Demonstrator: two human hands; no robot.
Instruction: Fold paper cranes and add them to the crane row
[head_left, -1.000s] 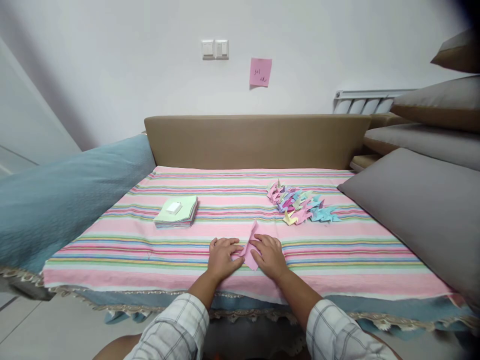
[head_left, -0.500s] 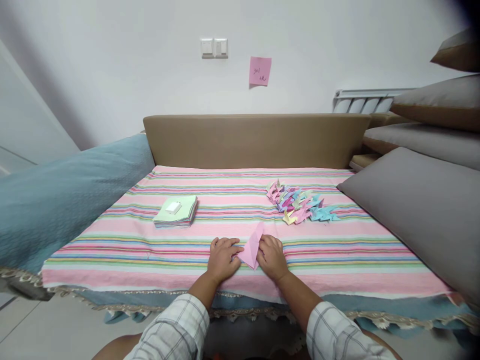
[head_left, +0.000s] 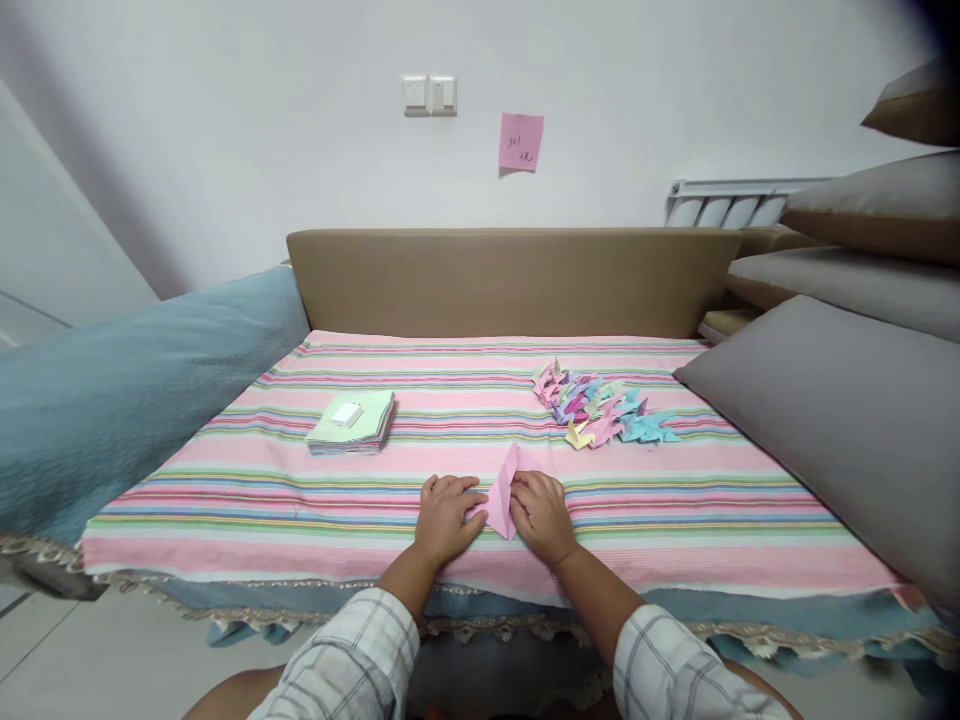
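Observation:
A partly folded sheet of pink origami paper (head_left: 501,508) lies on the striped cloth between my hands, its tip pointing away from me. My left hand (head_left: 448,515) pinches its left corner with thumb and forefinger, the other fingers resting on the cloth. On the other side, my right hand (head_left: 544,515) has its fingers curled around the paper's right edge. Those fingers hide part of the fold. Farther back to the right sits a cluster of folded paper cranes (head_left: 600,402) in pink, purple, blue, green and yellow.
A stack of square paper (head_left: 364,432) stands at left with a small white block (head_left: 346,415) on top. The striped cloth (head_left: 450,360) covers the sofa seat. Grey cushions (head_left: 840,400) pile up at right; a blue-covered armrest (head_left: 187,350) bounds the left.
My right fingers have shifted slightly left with the paper's right edge. The pink paper looks narrower and more upright, its tip slightly farther left. My left hand has barely moved.

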